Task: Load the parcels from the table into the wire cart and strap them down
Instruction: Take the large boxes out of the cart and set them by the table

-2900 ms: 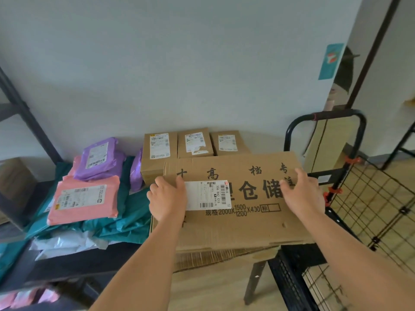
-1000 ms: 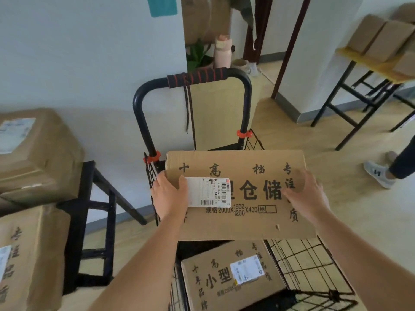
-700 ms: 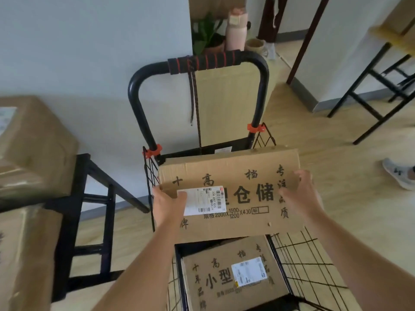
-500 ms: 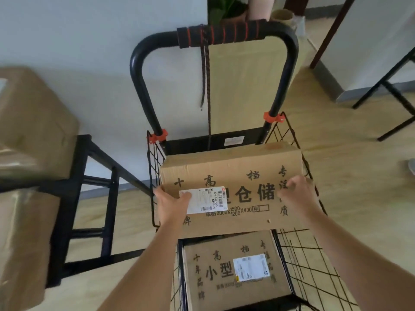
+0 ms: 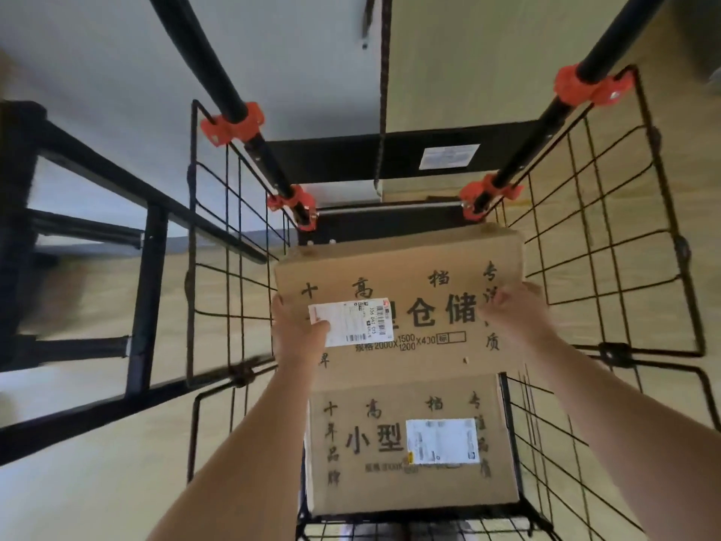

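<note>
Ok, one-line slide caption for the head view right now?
Left hand and right hand hold a labelled cardboard box inside the wire cart, on the handle side of a second box already loaded.

Illumination even, soft and moderately bright; shadows faint. Motion blur smears the black frame (image 5: 152,290) at frame left and the right hand (image 5: 519,318). Wide-angle distortion bows the wire cart (image 5: 682,247) bars outward toward the edges. Print on the upper parcel (image 5: 398,275) reads sharp.
</note>
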A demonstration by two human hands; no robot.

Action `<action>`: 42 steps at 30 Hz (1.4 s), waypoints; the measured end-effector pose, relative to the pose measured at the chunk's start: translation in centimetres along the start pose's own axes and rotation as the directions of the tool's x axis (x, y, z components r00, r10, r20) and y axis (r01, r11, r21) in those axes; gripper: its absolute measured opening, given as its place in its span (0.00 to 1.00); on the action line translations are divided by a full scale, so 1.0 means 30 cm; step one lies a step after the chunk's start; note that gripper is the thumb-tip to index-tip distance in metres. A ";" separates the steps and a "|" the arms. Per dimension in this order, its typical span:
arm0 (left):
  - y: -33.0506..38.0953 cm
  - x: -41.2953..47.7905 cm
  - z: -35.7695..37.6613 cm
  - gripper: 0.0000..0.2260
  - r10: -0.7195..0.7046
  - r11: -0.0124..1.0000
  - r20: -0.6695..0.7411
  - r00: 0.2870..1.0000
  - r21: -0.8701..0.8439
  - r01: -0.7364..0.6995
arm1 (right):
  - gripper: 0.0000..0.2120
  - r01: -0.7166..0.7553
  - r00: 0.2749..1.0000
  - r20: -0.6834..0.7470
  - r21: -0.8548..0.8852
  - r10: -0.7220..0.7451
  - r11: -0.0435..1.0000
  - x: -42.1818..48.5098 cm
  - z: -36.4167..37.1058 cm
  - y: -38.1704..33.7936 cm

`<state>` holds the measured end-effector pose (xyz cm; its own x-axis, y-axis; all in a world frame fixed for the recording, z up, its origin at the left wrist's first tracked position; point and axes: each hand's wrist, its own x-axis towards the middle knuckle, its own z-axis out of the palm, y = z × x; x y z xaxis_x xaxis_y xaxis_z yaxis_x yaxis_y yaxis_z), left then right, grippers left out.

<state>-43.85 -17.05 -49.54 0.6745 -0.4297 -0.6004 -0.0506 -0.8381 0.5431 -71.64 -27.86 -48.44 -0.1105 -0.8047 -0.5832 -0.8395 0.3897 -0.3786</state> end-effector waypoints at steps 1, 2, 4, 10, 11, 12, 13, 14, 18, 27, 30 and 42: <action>-0.023 0.025 0.017 0.38 -0.003 1.000 -0.001 1.000 0.015 0.003 | 0.09 0.006 1.000 0.006 -0.011 -0.006 1.000 0.031 0.025 0.009; -0.045 0.048 0.032 0.38 -0.015 0.999 -0.004 1.000 0.038 0.015 | 0.10 0.006 1.000 0.008 -0.011 -0.006 1.000 0.059 0.047 0.018; -0.086 0.091 0.057 0.37 -0.036 0.994 -0.004 0.999 0.102 0.036 | 0.11 0.010 1.000 0.026 -0.001 -0.010 1.000 0.114 0.092 0.046; -0.158 0.191 0.127 0.27 -0.011 0.963 0.013 1.000 0.269 0.008 | 0.10 -0.011 0.994 0.109 -0.059 0.017 0.998 0.209 0.193 0.145; -0.166 0.205 0.138 0.27 -0.015 0.962 0.012 1.000 0.275 0.011 | 0.10 -0.011 0.994 0.107 -0.074 0.018 0.997 0.220 0.210 0.156; -0.172 0.216 0.148 0.27 -0.021 0.961 0.017 1.000 0.277 0.016 | 0.09 -0.016 0.993 0.113 -0.082 0.025 0.996 0.229 0.226 0.164; -0.182 0.228 0.157 0.27 -0.026 0.959 0.021 0.999 0.284 0.019 | 0.09 -0.015 0.992 0.127 -0.087 0.026 0.996 0.240 0.245 0.175; -0.191 0.237 0.166 0.27 -0.028 0.956 0.024 0.999 0.292 0.020 | 0.09 -0.018 0.989 0.144 -0.093 0.031 0.995 0.248 0.262 0.181; -0.223 0.245 0.195 0.34 -0.036 0.950 0.057 0.998 0.311 0.016 | 0.09 0.014 0.974 0.224 -0.164 0.023 0.986 0.264 0.304 0.207; -0.254 0.232 0.234 0.50 -0.135 0.889 0.112 0.985 0.452 0.070 | 0.12 -0.102 0.951 0.277 -0.132 0.135 0.986 0.194 0.361 0.292; -0.250 0.231 0.231 0.51 -0.137 0.881 0.128 0.982 0.469 0.062 | 0.14 -0.143 0.938 0.286 -0.199 0.197 0.970 0.182 0.379 0.305; -0.274 0.094 0.212 0.41 -0.059 0.856 0.212 0.975 0.514 -0.060 | 0.14 -0.057 0.944 0.281 -0.376 0.173 0.925 0.063 0.339 0.258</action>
<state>-46.22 -13.53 -59.43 0.5043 -0.4414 -0.7422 -0.4626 -0.8639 0.1994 -72.93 -21.81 -59.77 -0.1000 -0.5665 -0.8179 -0.9701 0.2383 -0.0464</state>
